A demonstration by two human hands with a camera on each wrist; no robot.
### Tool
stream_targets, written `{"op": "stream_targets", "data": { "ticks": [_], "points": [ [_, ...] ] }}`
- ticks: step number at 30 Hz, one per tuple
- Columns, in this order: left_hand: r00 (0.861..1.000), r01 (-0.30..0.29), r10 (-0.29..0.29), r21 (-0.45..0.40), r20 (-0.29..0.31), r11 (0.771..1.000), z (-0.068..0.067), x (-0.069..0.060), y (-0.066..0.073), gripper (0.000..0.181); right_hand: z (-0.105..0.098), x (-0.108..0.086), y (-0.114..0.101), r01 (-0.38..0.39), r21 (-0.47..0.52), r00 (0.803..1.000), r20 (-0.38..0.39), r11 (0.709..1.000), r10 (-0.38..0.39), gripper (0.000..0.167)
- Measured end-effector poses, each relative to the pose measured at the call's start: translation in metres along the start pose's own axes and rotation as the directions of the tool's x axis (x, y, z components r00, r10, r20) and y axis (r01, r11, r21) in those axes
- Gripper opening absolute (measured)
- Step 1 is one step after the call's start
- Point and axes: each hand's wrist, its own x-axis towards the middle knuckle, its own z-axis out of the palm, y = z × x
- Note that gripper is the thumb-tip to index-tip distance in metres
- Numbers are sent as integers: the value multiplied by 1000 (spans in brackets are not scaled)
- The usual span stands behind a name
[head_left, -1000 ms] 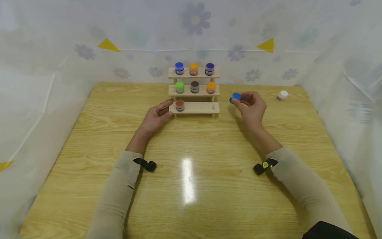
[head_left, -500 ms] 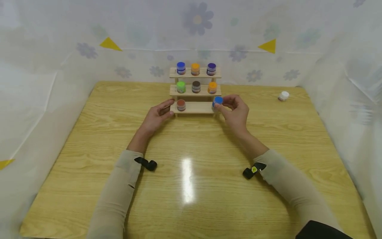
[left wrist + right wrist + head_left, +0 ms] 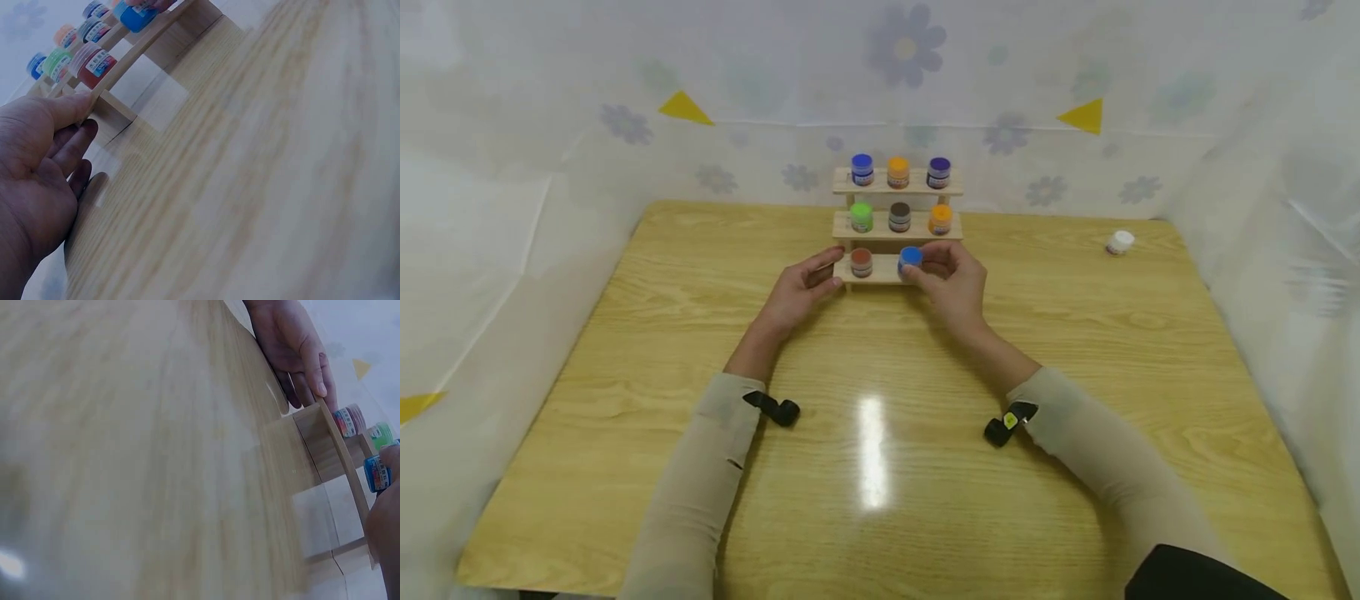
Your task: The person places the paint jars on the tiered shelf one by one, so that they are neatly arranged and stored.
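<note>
A three-tier wooden stand is at the back of the table. My left hand holds the left end of its lowest shelf, thumb at the front edge. My right hand pinches a small paint jar with a blue lid at the middle of that shelf. Whether the jar's base touches the wood, I cannot tell. To its left on the same shelf is a brown-red paint jar. In the left wrist view the blue jar appears slightly tilted, with fingertips at its top.
Green, dark brown and orange jars occupy the middle shelf. Blue, orange and purple ones line the top. A white-lidded jar rests at the table's back right, near the curtain.
My right hand has carried the blue jar leftward from beside the stand to the middle of the lowest shelf. The left hand keeps its place at the stand's end.
</note>
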Motion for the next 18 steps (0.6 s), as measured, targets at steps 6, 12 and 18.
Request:
{"op": "stream_targets", "data": {
  "ticks": [6,12,18],
  "points": [
    [1000,-22,22,-10,-7,1000,2,0,-2,55,7,1,0,15,-2,1000,26,1000,-15,35],
    [999,-31,31,3,-13,1000,2,2,-1,55,9,2,-2,33,-26,999,22,999,-32,33],
    [1000,-29,29,11,-13,1000,1,1,-1,55,11,1,0,22,-46,999,39,999,-20,36]
  ]
}}
